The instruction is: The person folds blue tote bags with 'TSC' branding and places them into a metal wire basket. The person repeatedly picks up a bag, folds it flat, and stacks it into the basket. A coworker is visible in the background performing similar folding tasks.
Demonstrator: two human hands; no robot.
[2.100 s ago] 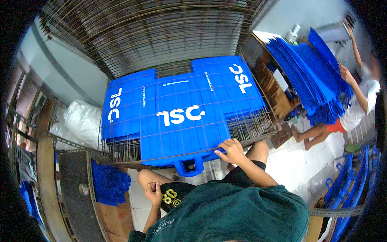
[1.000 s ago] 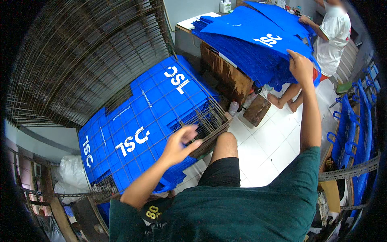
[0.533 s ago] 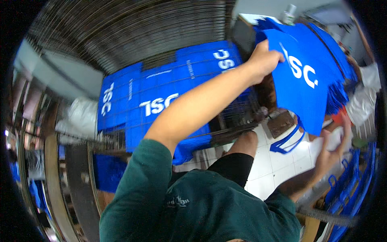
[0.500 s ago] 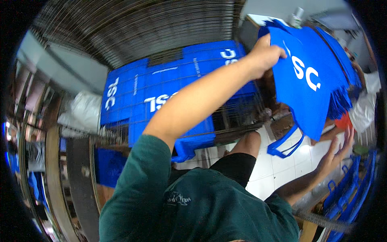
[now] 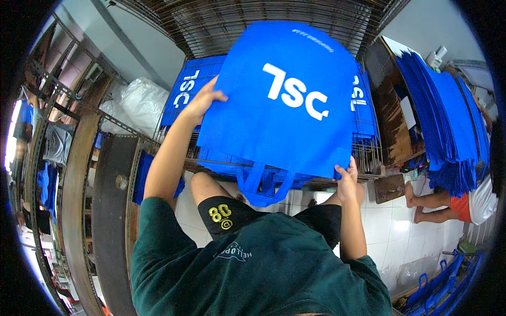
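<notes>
A blue fabric tote bag (image 5: 247, 126) with white lettering is spread out in front of me, its two loop handles hanging toward my lap. My left hand (image 5: 201, 102) pinches its left edge between thumb and fingers. At the near right corner, my right hand (image 5: 347, 181) has closed on the fabric. Beneath the held bag, more blue bags (image 5: 203, 68) lie on a wire rack; the held one hides most of them.
A tall hanging pile of blue bags (image 5: 437, 110) stands at the right, beside a wooden cabinet (image 5: 387, 113). Another person's bare legs (image 5: 435, 207) show below it. Clear plastic bundles (image 5: 142, 100) and metal shelving (image 5: 81, 174) are on the left. More blue bags (image 5: 437, 287) lie lower right.
The bag has come from the pile at the right to in front of me, over the rack. My right hand, open before, has closed on its corner; the left still grips it.
</notes>
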